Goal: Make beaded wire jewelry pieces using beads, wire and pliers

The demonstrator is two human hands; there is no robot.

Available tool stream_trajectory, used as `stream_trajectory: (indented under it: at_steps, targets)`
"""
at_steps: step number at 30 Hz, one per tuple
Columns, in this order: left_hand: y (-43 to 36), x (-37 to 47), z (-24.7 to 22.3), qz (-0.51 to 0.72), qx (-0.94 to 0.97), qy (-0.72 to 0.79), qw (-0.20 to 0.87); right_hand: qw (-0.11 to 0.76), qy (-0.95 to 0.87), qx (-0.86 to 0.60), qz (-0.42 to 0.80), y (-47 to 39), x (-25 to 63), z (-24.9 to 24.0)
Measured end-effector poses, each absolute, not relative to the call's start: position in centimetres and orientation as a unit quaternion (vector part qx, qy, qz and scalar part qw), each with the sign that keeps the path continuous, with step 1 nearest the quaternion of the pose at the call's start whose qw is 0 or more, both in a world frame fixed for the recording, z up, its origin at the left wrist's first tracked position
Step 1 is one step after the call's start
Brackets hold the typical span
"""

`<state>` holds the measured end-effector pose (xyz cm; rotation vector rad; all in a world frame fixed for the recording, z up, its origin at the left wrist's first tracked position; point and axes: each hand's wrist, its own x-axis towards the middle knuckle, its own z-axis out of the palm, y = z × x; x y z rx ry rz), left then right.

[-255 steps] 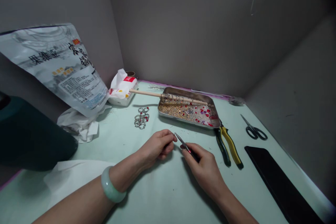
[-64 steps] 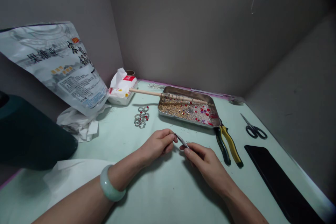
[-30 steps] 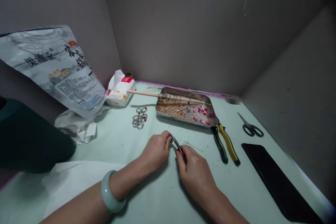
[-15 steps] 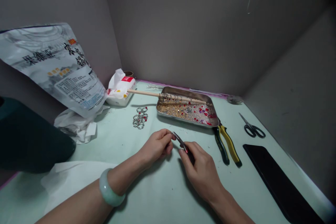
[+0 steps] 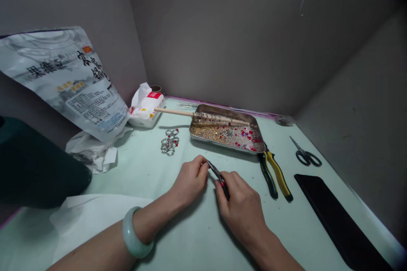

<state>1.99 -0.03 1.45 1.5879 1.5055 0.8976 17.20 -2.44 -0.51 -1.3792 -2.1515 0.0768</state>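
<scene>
My right hand (image 5: 240, 203) is closed round a pair of small dark-handled pliers (image 5: 218, 176), whose slim metal jaws point up and left. The jaw tips meet the fingertips of my left hand (image 5: 192, 180), which is pinched closed. What those fingers hold is too small and hidden to make out. Several wire rings with red beads (image 5: 170, 142) lie in a cluster beyond my left hand. Behind both hands stands a metal tray (image 5: 227, 149) of gold, clear and red beads. A wooden stick (image 5: 176, 112) wound with wire rings lies across it.
Yellow-and-green pliers (image 5: 276, 173) lean at the tray's right corner. Farther right lie scissors (image 5: 303, 154) and a black phone-like slab (image 5: 337, 216). At left are a tissue pack (image 5: 148, 108), a large printed pouch (image 5: 73, 80), a dark green container (image 5: 38, 165) and white paper (image 5: 95, 216).
The pliers and my right hand have shifted slightly left, with the jaws now against my left fingertips. My left hand has turned a little, its fingers curled closer together.
</scene>
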Motion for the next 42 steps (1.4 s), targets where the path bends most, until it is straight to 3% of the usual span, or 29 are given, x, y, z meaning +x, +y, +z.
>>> stream_trajectory:
  at_steps: [7, 12, 20, 26, 29, 42]
  targets:
    - [0.0, 2.3, 1.7, 0.397, 0.480, 0.535, 0.572, 0.306, -0.800, -0.514, 0.048, -2.3, 17.0, -0.9]
    - [0.0, 1.8, 2.1, 0.405, 0.363, 0.455, 0.705, 0.354, -0.780, -0.488, 0.169, -2.0, 17.1, -0.8]
    - [0.3, 0.8, 1.3, 0.415, 0.348, 0.325, 0.775, 0.380, -0.711, -0.462, 0.369, -1.8, 17.3, 0.5]
    - [0.4, 0.8, 1.3, 0.403, 0.367, 0.311, 0.779, 0.342, -0.605, -0.436, 0.572, -1.7, 17.9, 0.6]
    - [0.4, 1.1, 1.6, 0.409, 0.385, 0.353, 0.748, 0.357, -0.619, -0.454, 0.532, -1.7, 17.8, 0.6]
    - [0.6, 1.6, 1.4, 0.426, 0.505, 0.485, 0.573, 0.351, -0.783, -0.488, 0.161, -1.9, 18.1, -0.1]
